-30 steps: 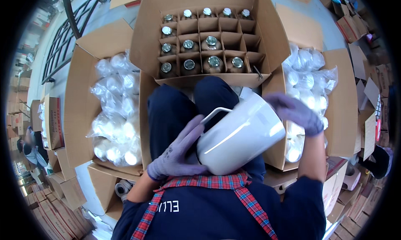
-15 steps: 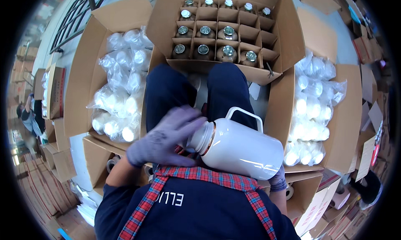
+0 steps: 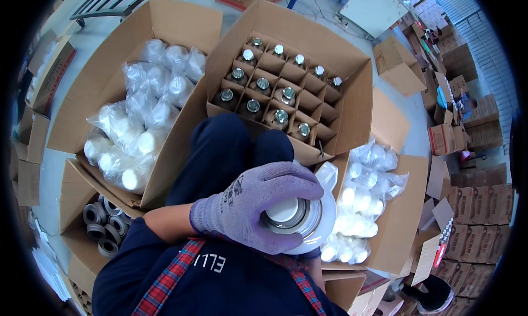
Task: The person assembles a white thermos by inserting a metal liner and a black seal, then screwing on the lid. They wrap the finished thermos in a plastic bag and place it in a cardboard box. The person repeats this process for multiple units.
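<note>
Before the chest, the left hand has its grip clamped round the top of a white jug (the right hand is hidden; I cannot tell its grip). Beyond the knees, a divided carton holds capped bottles.

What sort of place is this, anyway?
Probably a packing area in a warehouse or workshop: a divided box holds bottles, another box to its left is filled with plastic-wrapped white items, and brown cartons are stacked on the right.
</note>
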The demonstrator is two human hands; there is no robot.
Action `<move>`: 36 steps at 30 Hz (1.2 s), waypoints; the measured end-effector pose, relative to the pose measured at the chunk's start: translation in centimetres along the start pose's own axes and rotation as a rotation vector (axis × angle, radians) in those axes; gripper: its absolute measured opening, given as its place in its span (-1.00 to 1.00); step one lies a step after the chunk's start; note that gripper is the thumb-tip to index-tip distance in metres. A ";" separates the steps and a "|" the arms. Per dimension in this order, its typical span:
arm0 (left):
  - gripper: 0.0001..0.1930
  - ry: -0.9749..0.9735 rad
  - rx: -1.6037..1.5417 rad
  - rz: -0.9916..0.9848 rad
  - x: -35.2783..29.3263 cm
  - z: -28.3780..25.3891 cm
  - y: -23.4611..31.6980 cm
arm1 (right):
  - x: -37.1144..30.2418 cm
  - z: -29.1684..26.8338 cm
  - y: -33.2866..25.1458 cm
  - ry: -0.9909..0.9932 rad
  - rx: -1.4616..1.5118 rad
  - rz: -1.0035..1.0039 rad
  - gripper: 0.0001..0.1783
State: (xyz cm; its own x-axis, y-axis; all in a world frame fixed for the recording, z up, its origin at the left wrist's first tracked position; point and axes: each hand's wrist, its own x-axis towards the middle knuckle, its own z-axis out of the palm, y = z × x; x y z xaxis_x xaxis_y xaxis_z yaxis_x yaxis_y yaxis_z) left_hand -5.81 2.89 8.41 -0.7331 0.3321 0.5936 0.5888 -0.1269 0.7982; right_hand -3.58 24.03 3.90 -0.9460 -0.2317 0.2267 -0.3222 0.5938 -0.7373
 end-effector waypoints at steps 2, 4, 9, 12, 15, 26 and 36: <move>-0.42 0.008 0.013 0.010 0.0 0.1 0.3 | 0.4 0.5 0.2 -0.022 -0.001 -0.023 -0.40; -0.44 -0.070 -0.069 0.020 0.2 0.4 0.6 | -0.3 0.3 0.4 -0.045 0.026 0.007 -0.39; -0.41 -0.084 -0.179 0.150 -0.6 1.4 -0.7 | -3.2 -1.4 4.1 -0.108 0.349 0.276 -0.37; 0.13 -0.335 0.023 -0.133 -2.6 -0.3 -3.3 | -5.0 -3.3 8.4 0.025 0.690 0.501 -0.36; 0.21 -0.661 0.833 -0.388 -8.1 -3.5 -5.7 | -6.2 -4.8 11.6 0.180 0.900 0.601 -0.35; -0.12 -0.216 0.117 -0.327 -8.7 -3.6 -6.4 | -9.4 -2.4 12.7 0.324 1.094 0.668 -0.30; -0.25 0.000 0.371 0.070 -11.4 -5.1 -2.3 | -0.3 -3.5 10.6 0.193 1.011 0.532 -0.25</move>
State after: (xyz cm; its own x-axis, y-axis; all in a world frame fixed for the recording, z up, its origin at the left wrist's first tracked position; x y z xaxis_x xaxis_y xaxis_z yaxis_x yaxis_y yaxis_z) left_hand -0.55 -5.39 0.34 -0.6870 0.3344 0.6452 0.7205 0.1981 0.6645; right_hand -6.84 33.06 -1.74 -0.9712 0.0356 -0.2358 0.2117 -0.3260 -0.9214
